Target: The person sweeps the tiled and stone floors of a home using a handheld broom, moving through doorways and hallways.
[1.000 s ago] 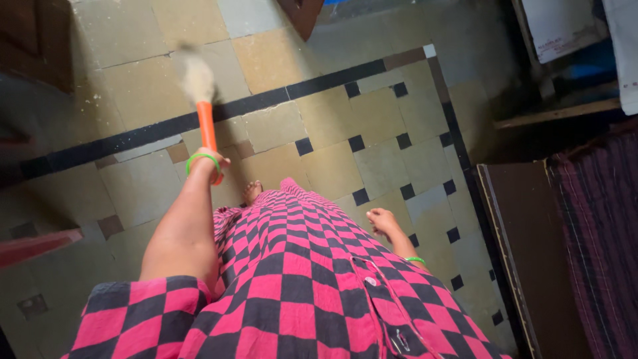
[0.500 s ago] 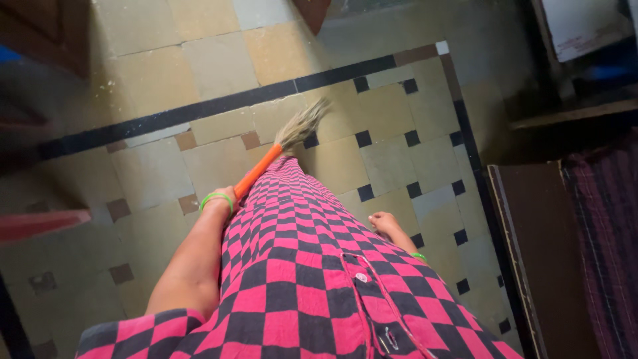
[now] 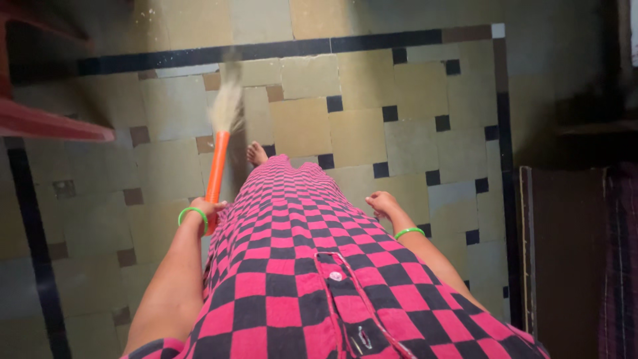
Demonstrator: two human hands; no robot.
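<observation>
My left hand [image 3: 209,210], with a green bangle at the wrist, grips the orange handle of a broom [image 3: 218,166]. Its pale bristles [image 3: 226,106] are blurred over the tiled floor ahead of me. My right hand [image 3: 381,203], also wearing a green bangle, hangs loosely curled beside my pink and black checked garment [image 3: 292,266] and holds nothing. One bare foot [image 3: 256,153] shows just past the garment's hem, to the right of the broom handle.
The floor [image 3: 359,133] has beige tiles with small dark squares and a black border strip [image 3: 266,50]. A red furniture edge [image 3: 53,126] juts in at the left. A dark wooden piece [image 3: 565,246] stands at the right.
The broom has swung from pointing right back to the left and now points almost straight ahead. My right hand has stayed at my side.
</observation>
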